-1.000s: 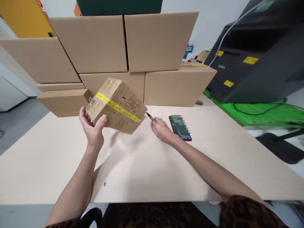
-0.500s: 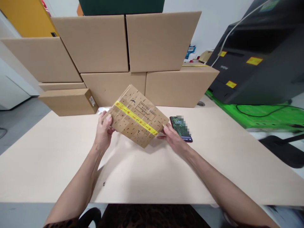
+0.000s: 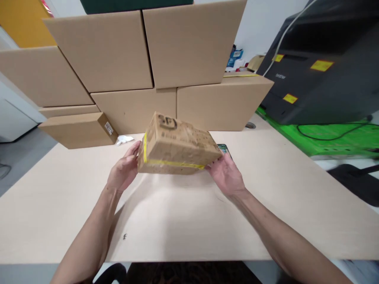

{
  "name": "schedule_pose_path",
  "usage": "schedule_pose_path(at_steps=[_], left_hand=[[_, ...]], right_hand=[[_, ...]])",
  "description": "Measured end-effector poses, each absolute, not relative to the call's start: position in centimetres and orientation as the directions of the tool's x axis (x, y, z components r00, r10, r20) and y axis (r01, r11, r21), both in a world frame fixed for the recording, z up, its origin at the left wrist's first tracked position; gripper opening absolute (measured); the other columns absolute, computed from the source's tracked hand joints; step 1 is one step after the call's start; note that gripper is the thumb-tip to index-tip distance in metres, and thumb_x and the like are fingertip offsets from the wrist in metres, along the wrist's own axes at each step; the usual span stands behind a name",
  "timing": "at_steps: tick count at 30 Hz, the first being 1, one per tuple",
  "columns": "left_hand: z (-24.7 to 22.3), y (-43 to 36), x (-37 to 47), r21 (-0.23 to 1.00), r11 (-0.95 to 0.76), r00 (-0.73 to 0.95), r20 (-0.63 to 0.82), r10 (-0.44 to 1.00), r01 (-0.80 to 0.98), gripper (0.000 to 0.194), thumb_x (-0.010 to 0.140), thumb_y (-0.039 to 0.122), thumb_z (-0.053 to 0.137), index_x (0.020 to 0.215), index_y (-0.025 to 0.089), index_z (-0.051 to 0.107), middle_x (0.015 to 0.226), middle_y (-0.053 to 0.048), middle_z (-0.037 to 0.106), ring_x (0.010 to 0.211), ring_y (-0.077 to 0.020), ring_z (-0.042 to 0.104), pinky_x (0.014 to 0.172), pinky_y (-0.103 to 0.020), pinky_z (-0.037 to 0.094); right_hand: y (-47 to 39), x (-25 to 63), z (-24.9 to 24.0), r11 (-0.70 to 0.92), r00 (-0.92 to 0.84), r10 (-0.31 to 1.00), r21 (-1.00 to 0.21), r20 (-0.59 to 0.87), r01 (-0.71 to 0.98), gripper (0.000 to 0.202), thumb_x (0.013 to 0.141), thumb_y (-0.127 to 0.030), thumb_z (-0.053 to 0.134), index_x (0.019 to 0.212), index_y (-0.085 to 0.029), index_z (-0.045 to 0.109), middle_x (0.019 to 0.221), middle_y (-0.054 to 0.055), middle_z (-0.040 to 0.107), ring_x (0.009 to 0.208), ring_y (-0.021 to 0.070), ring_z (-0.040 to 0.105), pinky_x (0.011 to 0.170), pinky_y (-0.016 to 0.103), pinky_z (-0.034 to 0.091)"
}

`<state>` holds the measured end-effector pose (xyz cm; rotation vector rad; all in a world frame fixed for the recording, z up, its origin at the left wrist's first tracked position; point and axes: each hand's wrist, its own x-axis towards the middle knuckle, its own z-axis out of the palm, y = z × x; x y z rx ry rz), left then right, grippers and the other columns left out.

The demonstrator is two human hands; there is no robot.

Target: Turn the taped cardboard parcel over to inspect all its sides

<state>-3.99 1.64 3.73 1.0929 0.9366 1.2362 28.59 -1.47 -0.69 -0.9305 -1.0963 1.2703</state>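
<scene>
A brown cardboard box [image 3: 177, 144] with dark print and yellow tape is held tilted above the table [image 3: 189, 221]. My left hand [image 3: 123, 167] grips its left end, the fingers partly hidden behind the cardboard. At the opposite end, my right hand [image 3: 226, 173] supports the lower right corner, with some fingers out of sight under the box. Just behind my right hand lies a phone [image 3: 224, 148], mostly covered by the hand and the box. A crumpled white scrap [image 3: 124, 139] rests on the table past my left hand.
Large cardboard boxes [image 3: 189, 43] are stacked along the back of the table. A flatter box [image 3: 78, 130] with a label stands at the back left. To the right, a dark printer [image 3: 314, 79] sits on a green surface [image 3: 334, 142], near a black stand base [image 3: 355, 183].
The box has been turned in my hands, so a printed side with tape along its edge now faces me. It now covers more of the phone. The view has shifted slightly.
</scene>
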Motion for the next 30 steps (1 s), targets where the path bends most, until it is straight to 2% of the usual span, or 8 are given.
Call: schedule_pose_path(at_steps=[5,9,12,17,20,24,28,30], left_hand=[[3.9,1.5,-3.1,0.95,0.259,0.016,-0.26,0.965,-0.173,0.07,0.071,0.081,0.079,0.112,0.025,0.075,0.136,-0.015,0.075,0.129,-0.0426,0.069,0.097,-0.055,0.063],[4.0,0.6,-1.9,0.908,0.395,-0.13,-0.412,0.902,-0.141,0.08,0.076,0.078,0.08,0.135,0.025,0.067,0.158,-0.017,0.06,0.135,-0.043,0.068,0.104,-0.056,0.061],[4.2,-0.4,-1.3,0.942,0.315,-0.059,-0.323,0.945,-0.112,0.09,0.081,0.076,0.077,0.154,0.029,0.052,0.165,-0.019,0.053,0.141,-0.0441,0.064,0.108,-0.059,0.059],[3.2,-0.6,-1.1,0.976,-0.19,-0.033,0.188,0.982,-0.102,0.094,0.078,0.072,0.082,0.158,0.035,0.045,0.171,-0.013,0.045,0.164,-0.0384,0.037,0.13,-0.057,0.04],[2.4,0.0,-1.5,0.99,-0.14,-0.069,0.139,0.988,-0.012,0.091,0.081,0.069,0.08,0.158,0.035,0.046,0.17,-0.014,0.046,0.163,-0.039,0.038,0.129,-0.058,0.039],[2.8,0.6,-3.0,0.951,0.157,-0.078,-0.141,0.987,0.265,0.089,0.084,0.082,0.069,0.152,0.026,0.058,0.152,-0.021,0.064,0.138,-0.0425,0.064,0.107,-0.056,0.056],[4.1,0.6,-4.8,0.767,0.114,0.068,-0.201,0.977,0.632,0.077,0.079,0.091,0.063,0.099,0.019,0.083,0.083,-0.015,0.08,0.08,-0.0368,0.073,0.073,-0.046,0.057],[4.6,0.3,-5.0,0.756,0.078,0.107,-0.193,0.975,0.65,0.075,0.082,0.09,0.061,0.091,0.019,0.083,0.076,-0.013,0.078,0.073,-0.0345,0.071,0.067,-0.043,0.055]], right_hand=[[-2.3,28.5,0.4,0.08,-0.079,0.992,-0.983,0.094,-0.167,0.077,0.1,-0.079,0.021,0.148,-0.032,0.058,0.154,0.009,0.067,0.144,0.0349,0.062,0.108,0.056,0.056],[-3.3,28.3,0.4,0.086,-0.124,0.987,-0.988,0.102,-0.128,0.07,0.1,-0.077,0.039,0.149,-0.033,0.06,0.158,0.006,0.065,0.149,0.0332,0.058,0.114,0.053,0.055],[-3.9,28.7,0.1,0.158,-0.111,0.979,-0.979,0.173,-0.125,0.064,0.104,-0.072,0.041,0.153,-0.035,0.058,0.167,0.002,0.056,0.158,0.0303,0.049,0.126,0.051,0.047],[-4.8,29.5,0.1,0.298,-0.132,0.945,-0.954,0.299,-0.029,0.062,0.104,-0.068,0.047,0.163,-0.048,0.043,0.178,-0.007,0.038,0.167,0.0288,0.033,0.134,0.056,0.036],[-4.6,29.3,0.0,0.217,-0.164,0.963,-0.976,0.216,-0.012,0.063,0.102,-0.067,0.057,0.161,-0.048,0.047,0.178,-0.005,0.038,0.166,0.03,0.035,0.134,0.058,0.035],[-3.6,29.0,-0.4,-0.024,-0.085,0.996,-0.999,-0.021,-0.032,0.074,0.094,-0.077,0.061,0.156,-0.036,0.054,0.17,0.007,0.052,0.157,0.0351,0.05,0.127,0.062,0.044],[-3.5,29.3,0.4,-0.134,-0.151,0.979,-0.99,-0.14,0.05,0.076,0.092,-0.081,0.06,0.147,-0.029,0.065,0.154,0.011,0.068,0.141,0.0385,0.065,0.119,0.064,0.051],[-3.8,29.6,1.1,-0.088,-0.221,0.97,-0.993,-0.103,0.076,0.069,0.095,-0.077,0.06,0.145,-0.03,0.068,0.143,0.01,0.076,0.131,0.0382,0.071,0.11,0.062,0.058]])
